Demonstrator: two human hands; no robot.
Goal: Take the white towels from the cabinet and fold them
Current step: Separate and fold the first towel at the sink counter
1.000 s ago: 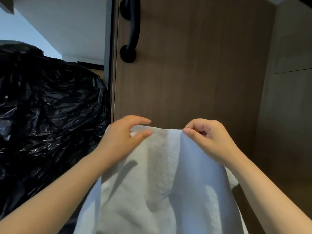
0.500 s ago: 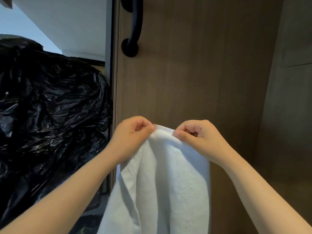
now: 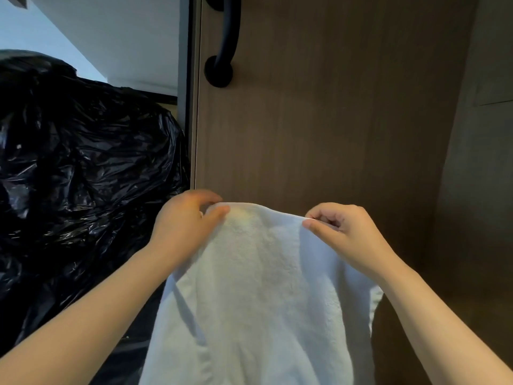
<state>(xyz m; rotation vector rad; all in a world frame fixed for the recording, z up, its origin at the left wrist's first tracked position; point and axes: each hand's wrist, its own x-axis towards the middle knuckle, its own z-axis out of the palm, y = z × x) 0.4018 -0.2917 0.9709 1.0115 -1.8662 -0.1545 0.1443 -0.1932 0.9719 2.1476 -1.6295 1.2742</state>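
Observation:
A white terry towel hangs in front of me, held up by its top edge. My left hand pinches the towel's upper left corner between thumb and fingers. My right hand pinches the upper right part of the same edge. The cloth drapes down between my forearms and runs out of the bottom of the view. Behind it stands a brown wooden cabinet door, shut, with a black handle.
A large crumpled black plastic bag fills the left side, right beside the door's edge. A white ceiling or wall shows above it. More wooden panelling runs along the right.
My hands have moved apart along the top edge, spreading the towel wider than half a second ago, when they were nearly touching. The view has tilted slightly upward.

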